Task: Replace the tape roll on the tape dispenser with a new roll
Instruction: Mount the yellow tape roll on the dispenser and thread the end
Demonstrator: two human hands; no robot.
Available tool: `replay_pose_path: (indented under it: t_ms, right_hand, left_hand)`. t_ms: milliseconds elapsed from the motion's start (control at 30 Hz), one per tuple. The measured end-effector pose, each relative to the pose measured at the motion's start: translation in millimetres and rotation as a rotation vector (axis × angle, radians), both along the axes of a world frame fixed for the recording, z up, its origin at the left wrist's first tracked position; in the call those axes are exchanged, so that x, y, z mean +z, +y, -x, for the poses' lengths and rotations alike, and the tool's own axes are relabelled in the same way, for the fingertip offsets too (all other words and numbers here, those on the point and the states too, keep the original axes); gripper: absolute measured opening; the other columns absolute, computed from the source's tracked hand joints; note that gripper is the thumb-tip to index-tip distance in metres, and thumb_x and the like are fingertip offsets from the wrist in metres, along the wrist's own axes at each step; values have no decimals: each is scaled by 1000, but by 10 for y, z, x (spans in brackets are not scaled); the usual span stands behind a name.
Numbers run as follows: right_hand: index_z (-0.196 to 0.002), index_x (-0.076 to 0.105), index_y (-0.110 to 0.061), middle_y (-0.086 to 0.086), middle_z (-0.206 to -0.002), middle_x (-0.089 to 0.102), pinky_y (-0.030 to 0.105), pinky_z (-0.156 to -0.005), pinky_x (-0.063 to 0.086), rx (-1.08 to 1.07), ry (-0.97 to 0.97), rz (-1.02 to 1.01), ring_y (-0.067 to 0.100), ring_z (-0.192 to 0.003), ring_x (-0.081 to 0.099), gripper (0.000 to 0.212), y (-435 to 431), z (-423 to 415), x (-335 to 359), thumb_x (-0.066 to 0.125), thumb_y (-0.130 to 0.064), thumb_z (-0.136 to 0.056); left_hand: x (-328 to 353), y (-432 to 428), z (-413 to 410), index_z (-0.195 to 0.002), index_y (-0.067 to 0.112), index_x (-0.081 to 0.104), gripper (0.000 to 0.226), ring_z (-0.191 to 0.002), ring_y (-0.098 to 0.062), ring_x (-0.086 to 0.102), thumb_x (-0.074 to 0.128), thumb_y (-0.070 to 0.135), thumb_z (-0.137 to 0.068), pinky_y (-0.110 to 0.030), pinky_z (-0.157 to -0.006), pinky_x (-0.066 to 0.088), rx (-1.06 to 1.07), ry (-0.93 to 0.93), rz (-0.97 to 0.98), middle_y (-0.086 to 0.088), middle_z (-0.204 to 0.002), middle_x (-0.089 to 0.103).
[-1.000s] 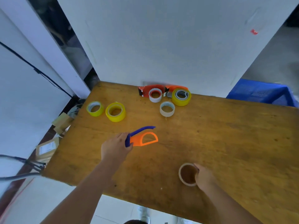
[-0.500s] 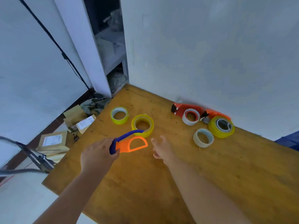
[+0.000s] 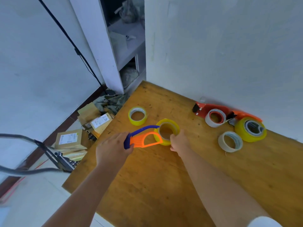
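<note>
A yellow tape roll (image 3: pixel 176 128) lies flat on the wooden table (image 3: pixel 164 185), with my right hand (image 3: pixel 179 143) curled on its near rim. I judge it light, stiff and slick-sided, best held across the rim. My left hand (image 3: pixel 113 149) grips the orange dispenser (image 3: pixel 139 142) just beside it

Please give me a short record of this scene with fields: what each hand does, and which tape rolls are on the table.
left hand: grips the end of the orange and blue tape dispenser
right hand: touches the near edge of the yellow tape roll; grip unclear
dispenser load: no roll on it
other rolls: small yellow roll, white roll, pale roll, large yellow roll
surface: wooden table
</note>
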State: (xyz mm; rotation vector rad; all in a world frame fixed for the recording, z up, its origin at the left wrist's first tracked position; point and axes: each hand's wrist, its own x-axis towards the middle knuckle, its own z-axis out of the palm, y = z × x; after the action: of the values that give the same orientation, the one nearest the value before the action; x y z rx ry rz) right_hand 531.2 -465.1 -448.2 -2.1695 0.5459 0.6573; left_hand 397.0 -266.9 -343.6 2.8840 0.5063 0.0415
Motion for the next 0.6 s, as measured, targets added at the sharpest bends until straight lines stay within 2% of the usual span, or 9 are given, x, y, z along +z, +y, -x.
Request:
replay_pose_path:
  t_ms: [100,200,267,300,333,400,533,600]
  right_hand:
    - [-145,26,-26,3,-86,58,53,-72,62,63,-109,28,35,-73,71,55,-425,193,250,50,-25,-95]
    - [-134,34,-26,8,-90,66,52,-67,60,88,-255,74,31,-69,70,47,-967,474,662,56,-20,-93]
    - [-131,39,-23,5,-90,65,41,-55,54,121,-369,129,21,-62,64,44,-1329,700,956,59,-17,-91]
    - [-130,40,-22,2,-85,63,32,-50,46,141,-406,148,14,-59,58,43,-1510,828,1106,59,-15,-91]
    - [-127,42,-22,-3,-78,60,25,-47,38,156,-431,156,7,-56,53,41,-1688,961,1246,59,-14,-91]
    - [-117,46,-24,-12,-70,54,19,-45,31,180,-463,171,2,-55,52,33,-1984,1209,1470,61,-13,-90]
    - [-104,54,-21,-7,-67,55,27,-49,41,199,-481,226,10,-58,56,18,-2507,1656,1775,62,-21,-89]
    - [-107,54,-21,3,-73,64,43,-58,50,182,-473,241,24,-66,64,19,-2701,1829,1872,60,-26,-89]
  left_hand:
    - [74,-112,-32,-124,30,53,46,-92,-16,62,61,49,-83,-31,-70,48,-27,6,1,9,-108,66]
    - [168,-340,-88,-122,33,54,43,-87,-17,62,60,51,-83,-31,-67,49,-64,22,1,10,-103,67]
    - [217,-556,-146,-118,35,54,39,-83,-16,61,59,51,-83,-31,-64,49,-103,39,17,12,-97,67]
    - [250,-691,-177,-117,36,54,38,-82,-16,61,60,50,-83,-31,-63,49,-128,41,25,12,-94,66]
    - [279,-841,-208,-116,36,54,37,-82,-17,60,60,50,-82,-31,-62,48,-158,37,32,12,-94,66]
    - [350,-1152,-266,-120,35,53,41,-88,-16,61,60,50,-82,-29,-63,47,-223,19,32,11,-99,66]
    - [522,-1954,-275,-125,35,50,44,-94,-16,60,55,52,-85,-30,-69,50,-398,7,1,11,-109,65]
    - [606,-2335,-225,-126,36,49,45,-94,-16,61,54,54,-85,-31,-69,51,-470,6,-3,11,-110,66]
